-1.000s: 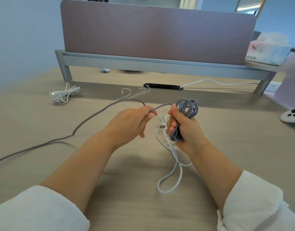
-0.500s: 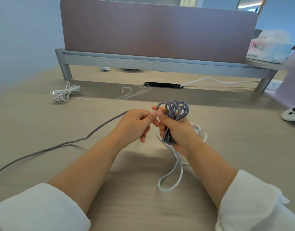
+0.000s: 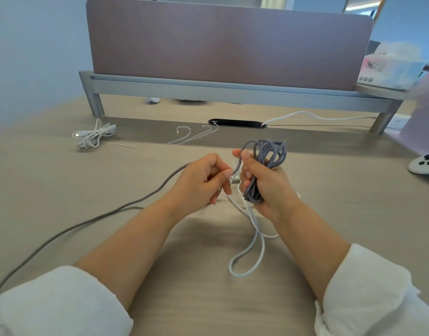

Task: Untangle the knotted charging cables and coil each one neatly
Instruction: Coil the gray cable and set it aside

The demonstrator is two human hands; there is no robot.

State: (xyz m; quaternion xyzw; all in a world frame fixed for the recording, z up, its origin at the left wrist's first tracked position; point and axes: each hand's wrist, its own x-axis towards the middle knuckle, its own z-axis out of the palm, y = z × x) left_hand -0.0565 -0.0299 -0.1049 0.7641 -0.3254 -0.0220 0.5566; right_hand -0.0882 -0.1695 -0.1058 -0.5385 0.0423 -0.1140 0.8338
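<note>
The right hand is clenched around the wound part of the gray cable, a bundle held roughly upright above the middle of the desk, its loops sticking out above the fist. The left hand, fingers curled, pinches the same cable's loose run just beside the right hand; that run trails left and toward the person. A white cable loops on the desk below the right hand, lengthwise toward the person.

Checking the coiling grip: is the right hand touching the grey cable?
Touching. The head view shows the right hand curled round the bundled loops of the grey cable.
</note>
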